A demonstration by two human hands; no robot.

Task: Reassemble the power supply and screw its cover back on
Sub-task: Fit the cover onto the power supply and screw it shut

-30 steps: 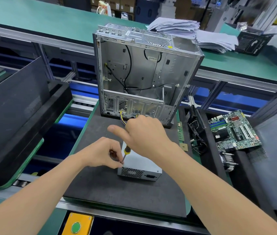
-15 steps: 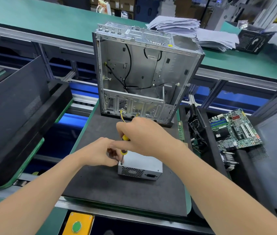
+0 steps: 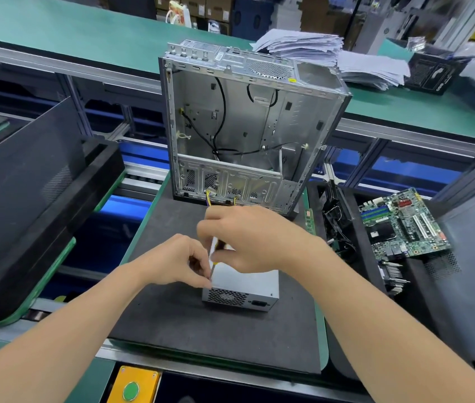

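Hidden or unclear: my left hand (image 3: 176, 264) covers the near-left top corner of the grey sheet-metal power supply box (image 3: 245, 286), so I cannot see the tip of the yellow-handled screwdriver (image 3: 211, 269) or any screw under it. The handle is motion-blurred and mostly buried in my right hand (image 3: 247, 239). Both hands mask the far half of the box's top.

Hands: my left fingers are curled and pinch the thin shaft just above that corner. My right hand, at 1 o'clock of the left, is wrapped round the handle.

Condition of unit: the box lies flat near the middle of the black foam mat (image 3: 201, 330). It sits at 6 o'clock of the upright open silver computer case (image 3: 245, 126), apart from it. Its near face shows a perforated grille on the left and a black socket on the right. The top panel sits flush along the visible edges.

At 3 o'clock of my hands a green motherboard (image 3: 401, 225) lies off the mat.

Change: the box is where it was a second ago. My right thumb, then stretched toward 9 o'clock, is now folded in by the handle.
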